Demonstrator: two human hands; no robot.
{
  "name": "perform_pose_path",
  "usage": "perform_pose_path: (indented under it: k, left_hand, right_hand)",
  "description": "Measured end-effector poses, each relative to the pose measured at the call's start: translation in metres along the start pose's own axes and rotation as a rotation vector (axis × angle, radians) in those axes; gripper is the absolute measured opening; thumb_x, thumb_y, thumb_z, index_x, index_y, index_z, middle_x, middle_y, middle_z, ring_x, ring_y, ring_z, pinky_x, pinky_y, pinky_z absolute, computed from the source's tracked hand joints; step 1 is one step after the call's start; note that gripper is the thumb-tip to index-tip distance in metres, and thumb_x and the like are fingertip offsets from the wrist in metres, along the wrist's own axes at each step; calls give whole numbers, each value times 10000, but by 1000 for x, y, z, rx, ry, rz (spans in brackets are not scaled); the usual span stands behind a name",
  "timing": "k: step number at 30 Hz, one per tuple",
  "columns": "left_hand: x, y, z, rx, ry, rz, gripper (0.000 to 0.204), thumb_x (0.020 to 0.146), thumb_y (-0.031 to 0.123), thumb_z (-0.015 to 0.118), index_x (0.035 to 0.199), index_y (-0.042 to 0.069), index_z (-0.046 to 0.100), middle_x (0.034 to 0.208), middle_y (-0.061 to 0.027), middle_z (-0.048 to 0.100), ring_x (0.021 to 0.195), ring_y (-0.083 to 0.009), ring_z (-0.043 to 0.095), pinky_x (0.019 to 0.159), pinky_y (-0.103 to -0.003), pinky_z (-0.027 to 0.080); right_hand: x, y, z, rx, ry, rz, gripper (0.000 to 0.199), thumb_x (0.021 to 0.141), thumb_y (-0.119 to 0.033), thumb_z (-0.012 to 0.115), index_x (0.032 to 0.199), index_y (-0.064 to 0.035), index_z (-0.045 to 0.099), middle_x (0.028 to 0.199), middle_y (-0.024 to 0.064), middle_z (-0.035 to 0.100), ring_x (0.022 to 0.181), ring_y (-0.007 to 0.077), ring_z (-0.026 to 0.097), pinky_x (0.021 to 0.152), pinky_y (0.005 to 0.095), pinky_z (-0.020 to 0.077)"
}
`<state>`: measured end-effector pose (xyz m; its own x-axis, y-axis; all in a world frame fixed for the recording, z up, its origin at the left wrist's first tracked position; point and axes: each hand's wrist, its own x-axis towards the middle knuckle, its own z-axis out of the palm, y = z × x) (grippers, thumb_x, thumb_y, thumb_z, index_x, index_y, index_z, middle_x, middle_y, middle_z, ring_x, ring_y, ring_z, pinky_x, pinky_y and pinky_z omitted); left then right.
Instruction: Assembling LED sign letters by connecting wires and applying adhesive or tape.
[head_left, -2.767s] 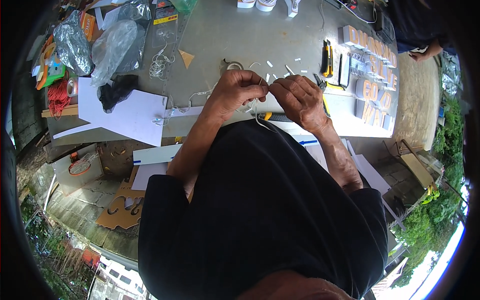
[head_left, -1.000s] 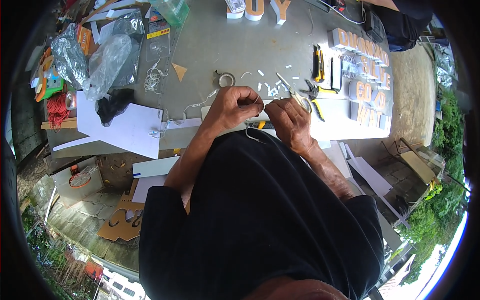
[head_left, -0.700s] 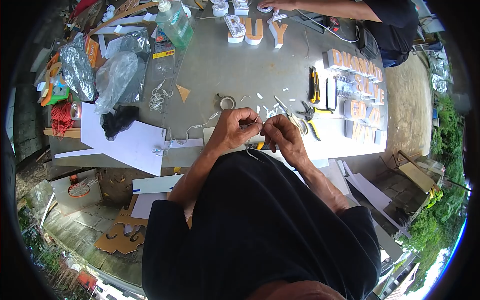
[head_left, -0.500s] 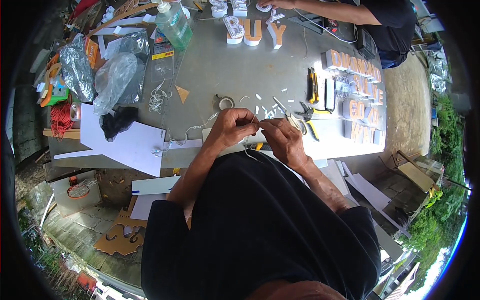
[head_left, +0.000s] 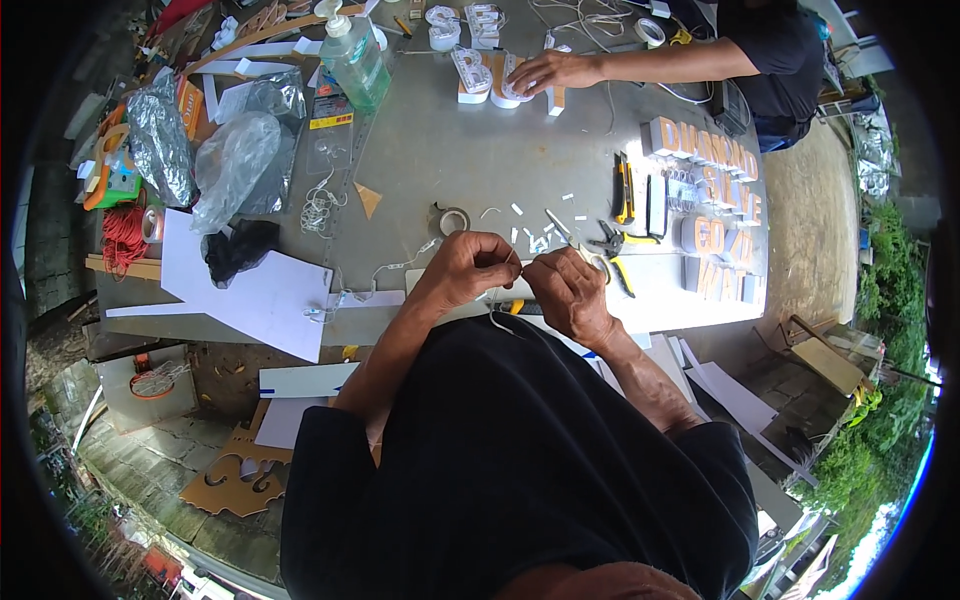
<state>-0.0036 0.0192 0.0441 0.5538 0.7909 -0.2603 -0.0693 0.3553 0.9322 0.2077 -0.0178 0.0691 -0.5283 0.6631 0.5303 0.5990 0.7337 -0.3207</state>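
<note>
Fingertip to fingertip above the table's near edge, my left hand [head_left: 466, 272] and my right hand [head_left: 569, 292] are both closed in a pinch. Between them is a thin wire, mostly hidden by the fingers. A pale wire end [head_left: 503, 325] hangs below them against my dark shirt. A string of small white LED modules [head_left: 390, 268] runs along the table toward my left hand. Just beyond the hands lie a roll of dark tape [head_left: 452, 220], scissors [head_left: 601, 266], white scraps [head_left: 540, 243] and a black and yellow wire stripper [head_left: 622, 272].
A yellow utility knife [head_left: 625, 190] lies near rows of block letters [head_left: 705, 140] at right. Across the table, a co-worker's hand [head_left: 545, 72] rests on more letters [head_left: 475, 75]. Plastic bags [head_left: 235, 165], a green pump bottle [head_left: 355, 65] and white sheets [head_left: 255, 285] occupy the left.
The co-worker's arm has come nearer, setting a white piece onto the middle letter. My hands keep their pinch, barely shifted, and the view has tilted slightly.
</note>
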Motion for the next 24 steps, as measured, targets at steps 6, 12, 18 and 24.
perform_pose_path:
  k: [6,12,18,24]
  left_hand:
    - [-11,14,15,232,139,158,152,858,127,723,907,-16,711,787,-58,704,754,-96,636,704,-274,513]
    - [-7,3,4,276,84,110,153,881,141,717,934,-2,709,835,-41,714,783,-88,651,734,-246,511]
    - [-3,-2,-1,-55,42,-2,153,822,106,698,893,-28,722,776,-58,706,741,-103,652,718,-244,498]
    - [-3,0,-1,-75,48,-43,161,842,166,715,916,25,737,742,-14,686,688,-61,591,612,-222,403]
  right_hand:
    - [-1,-12,-3,1017,-132,1225,142,943,-140,681,926,-5,639,773,33,624,654,115,555,588,289,448]
    - [-2,-11,-4,800,-151,945,193,936,-172,703,1000,0,642,821,49,654,695,110,600,603,284,484]
    - [-6,-4,5,118,12,170,341,808,44,728,1126,-37,636,974,102,674,757,275,682,614,359,567]
    - [-13,1,11,115,17,222,381,810,31,760,1151,-47,609,947,97,680,758,263,689,605,359,565]
